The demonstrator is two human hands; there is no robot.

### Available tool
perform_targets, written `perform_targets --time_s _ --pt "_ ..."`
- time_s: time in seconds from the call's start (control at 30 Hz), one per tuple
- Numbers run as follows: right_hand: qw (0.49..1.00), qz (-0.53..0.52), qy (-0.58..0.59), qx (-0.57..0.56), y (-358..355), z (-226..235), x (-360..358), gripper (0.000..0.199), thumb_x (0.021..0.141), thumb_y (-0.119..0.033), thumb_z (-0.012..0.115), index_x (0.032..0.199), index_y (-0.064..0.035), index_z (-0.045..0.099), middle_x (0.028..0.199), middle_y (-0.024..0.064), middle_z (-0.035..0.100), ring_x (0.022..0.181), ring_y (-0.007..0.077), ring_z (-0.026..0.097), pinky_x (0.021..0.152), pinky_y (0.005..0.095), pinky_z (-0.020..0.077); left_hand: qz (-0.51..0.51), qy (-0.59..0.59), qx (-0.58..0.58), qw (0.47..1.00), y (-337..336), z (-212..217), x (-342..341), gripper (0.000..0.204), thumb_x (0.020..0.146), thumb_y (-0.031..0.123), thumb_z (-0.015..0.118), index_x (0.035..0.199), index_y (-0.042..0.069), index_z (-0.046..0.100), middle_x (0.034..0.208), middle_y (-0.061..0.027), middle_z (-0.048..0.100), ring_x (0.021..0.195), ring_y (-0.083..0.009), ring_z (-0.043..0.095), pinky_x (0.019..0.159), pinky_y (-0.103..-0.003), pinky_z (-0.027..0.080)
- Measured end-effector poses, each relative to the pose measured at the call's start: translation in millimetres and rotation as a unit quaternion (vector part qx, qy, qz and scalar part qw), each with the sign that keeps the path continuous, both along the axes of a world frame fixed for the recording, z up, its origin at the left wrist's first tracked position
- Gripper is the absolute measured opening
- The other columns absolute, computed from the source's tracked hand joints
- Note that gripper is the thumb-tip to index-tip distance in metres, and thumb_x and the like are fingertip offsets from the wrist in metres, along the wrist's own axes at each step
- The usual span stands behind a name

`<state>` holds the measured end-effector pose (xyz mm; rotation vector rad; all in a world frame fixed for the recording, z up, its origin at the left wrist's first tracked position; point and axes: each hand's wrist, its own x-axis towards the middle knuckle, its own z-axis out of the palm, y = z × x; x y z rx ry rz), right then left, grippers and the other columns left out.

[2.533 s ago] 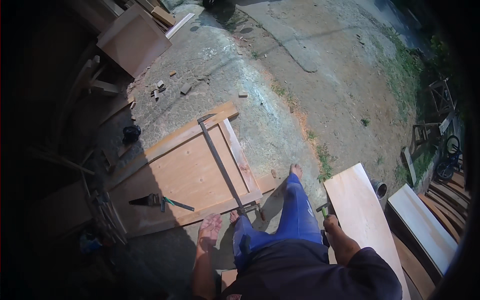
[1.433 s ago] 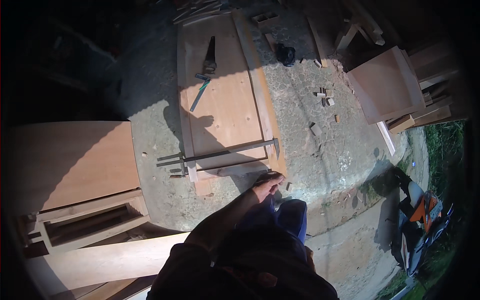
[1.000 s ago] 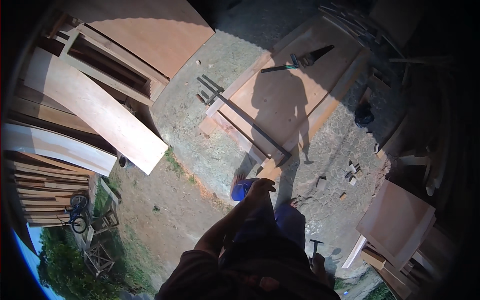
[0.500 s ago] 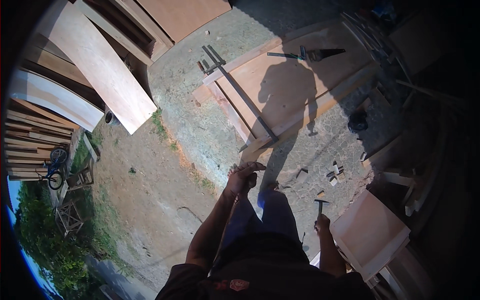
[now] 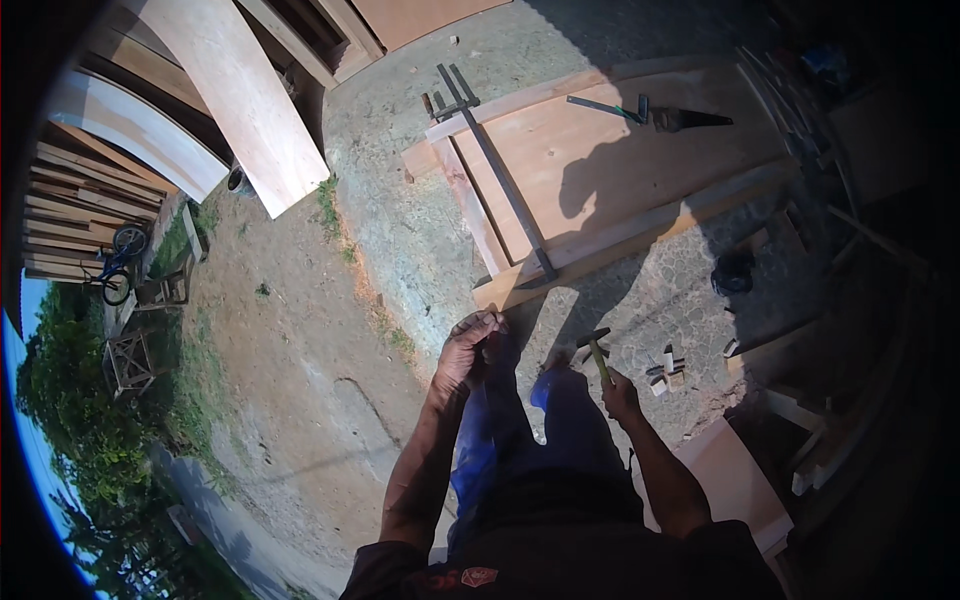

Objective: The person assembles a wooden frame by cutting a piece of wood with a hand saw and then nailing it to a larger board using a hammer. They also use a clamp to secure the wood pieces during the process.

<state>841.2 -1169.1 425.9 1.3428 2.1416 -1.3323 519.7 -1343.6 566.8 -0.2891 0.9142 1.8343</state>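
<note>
CHANGE: my view has swung round, and the wooden door panel (image 5: 600, 170) now lies ahead on the ground, near my feet | MEANING: I judge I'm back at the workpiece | right hand (image 5: 620, 395) grip clamped on hammer (image 5: 597, 352) | left hand (image 5: 468, 350) curled at my trouser leg, grip unclear | LOOK: pale framed panel, long bar clamp (image 5: 500, 180) across it, handsaw (image 5: 650, 113) on top.

The door panel (image 5: 600, 160) is pale orange-brown wood, crossed by a dark grey metal bar clamp (image 5: 495, 175). The handsaw (image 5: 650, 113) has a grey blade and a dark handle. The hammer (image 5: 597, 352) shows a yellowish handle under a black head. The trousers (image 5: 520, 430) are bright blue, the ground (image 5: 400, 220) mottled grey, and the planks (image 5: 240, 100) light cream-tan.
</note>
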Motion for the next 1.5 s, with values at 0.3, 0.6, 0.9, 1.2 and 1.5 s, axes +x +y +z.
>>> perform_targets --time_s 0.3,0.6,0.9,1.2,1.5 --pt "0.98 0.013 0.194 -0.029 3 102 -121 0.028 0.093 -0.012 0.065 0.119 -0.0036 0.065 0.103 0.0159 0.071 0.09 0.0282 0.07 0.078 0.0356 0.0543 0.093 -0.121 0.066 0.986 34 -52 27 0.034 0.104 0.028 0.053 0.133 0.009 0.053 0.134 -0.0159 0.06 0.125 -0.0315 0.058 0.106 -0.043 0.048" --pt "0.919 0.084 0.385 0.029 -2 37 -201 0.025 0.086 0.0 0.074 0.109 -0.0048 0.066 0.094 0.012 0.068 0.081 0.0253 0.067 0.069 0.0351 0.0512 0.111 -0.092 0.077 0.987 53 -145 47 0.014 0.107 0.016 0.047 0.107 0.007 0.058 0.128 -0.0177 0.062 0.119 -0.0242 0.061 0.1 -0.038 0.05" --pt "0.966 0.024 0.246 -0.07 13 -8 -146 0.019 0.092 -0.01 0.072 0.085 -0.0023 0.057 0.074 0.0064 0.057 0.068 0.0161 0.056 0.062 0.032 0.0455 0.038 -0.038 -0.171 0.984 44 -159 87 0.015 0.103 0.013 0.053 0.11 0.006 0.065 0.095 -0.0027 0.068 0.086 -0.0119 0.063 0.085 -0.032 0.052" --pt "0.956 -0.075 0.269 -0.089 37 -96 -183 0.029 0.094 -0.015 0.072 0.076 -0.0035 0.052 0.061 0.0006 0.05 0.057 0.0077 0.047 0.052 0.028 0.0419 -0.22 0.187 -0.136 0.948 77 -219 38 0.011 0.094 0.006 0.063 0.099 0.001 0.071 0.086 0.001 0.068 0.081 -0.0043 0.058 0.071 -0.024 0.048" --pt "0.915 -0.039 0.401 -0.008 75 -253 -270 0.033 0.098 -0.014 0.066 0.128 -0.0025 0.058 0.1 0.0129 0.067 0.086 0.0156 0.063 0.076 0.0298 0.0514 -0.216 0.294 -0.128 0.922 112 -379 -92 0.008 0.095 0.006 0.064 0.098 0.001 0.068 0.087 -0.0052 0.071 0.084 -0.0122 0.067 0.079 -0.027 0.052"
